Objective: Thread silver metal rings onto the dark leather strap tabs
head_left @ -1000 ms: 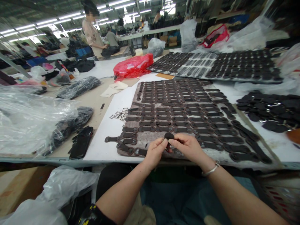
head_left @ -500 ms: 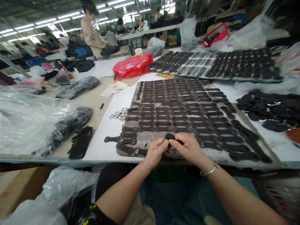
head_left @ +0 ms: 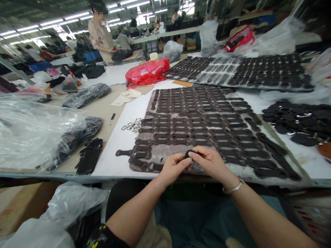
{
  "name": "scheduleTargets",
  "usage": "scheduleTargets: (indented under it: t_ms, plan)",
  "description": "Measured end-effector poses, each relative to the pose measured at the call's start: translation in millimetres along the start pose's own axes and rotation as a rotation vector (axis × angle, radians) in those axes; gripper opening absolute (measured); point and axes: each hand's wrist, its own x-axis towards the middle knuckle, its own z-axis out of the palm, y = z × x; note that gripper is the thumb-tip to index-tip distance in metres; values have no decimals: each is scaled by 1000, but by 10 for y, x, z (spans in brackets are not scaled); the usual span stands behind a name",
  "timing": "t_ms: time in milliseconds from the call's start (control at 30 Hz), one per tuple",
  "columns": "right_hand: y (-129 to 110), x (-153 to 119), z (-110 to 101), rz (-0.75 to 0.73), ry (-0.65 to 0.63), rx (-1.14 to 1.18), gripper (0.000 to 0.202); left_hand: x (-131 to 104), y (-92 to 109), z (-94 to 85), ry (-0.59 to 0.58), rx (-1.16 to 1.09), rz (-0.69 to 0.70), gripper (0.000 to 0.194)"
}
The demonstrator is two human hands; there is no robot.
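Note:
Between my two hands, above the front edge of a grey board (head_left: 165, 151), is a dark leather tab (head_left: 189, 154), mostly hidden by the fingers. My left hand (head_left: 176, 166) pinches it from the left, thumb on top. From the other side my right hand (head_left: 208, 161) presses it with thumb and fingers. Rows of dark dumbbell-shaped leather tabs (head_left: 181, 141) cover the board around both hands. One loose tab (head_left: 124, 152) pokes out past the board's left edge. Small metal rectangular buckles (head_left: 132, 126) lie heaped on white paper to the left.
A second board of tabs (head_left: 269, 72) lies at the back right. Finished-looking dark pieces with metal fittings (head_left: 305, 120) are piled at right. A red plastic bag (head_left: 147, 72), clear plastic bags (head_left: 38, 127) and a stack of black strips (head_left: 89, 156) surround the board. A person (head_left: 99, 34) stands beyond.
The tab in my fingers has turned and folded over, its rounded end now lower and more covered. Both hands have shifted slightly, the right thumb pressing on the tab.

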Motion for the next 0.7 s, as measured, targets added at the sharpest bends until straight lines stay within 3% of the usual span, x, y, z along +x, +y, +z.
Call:
scheduleTargets:
  t_ms: [300, 467, 700]
  plan:
    - [4, -15, -5, -47, -31, 27, 27, -2, -70, -30, 13, 91, 57, 30]
    - [6, -15, -15, -121, -34, -117, 39, -14, -56, -32, -20, 151, 53, 33]
    - [6, -19, -22, -166, -29, -227, 39, -14, -44, -38, -32, 240, 60, 35]
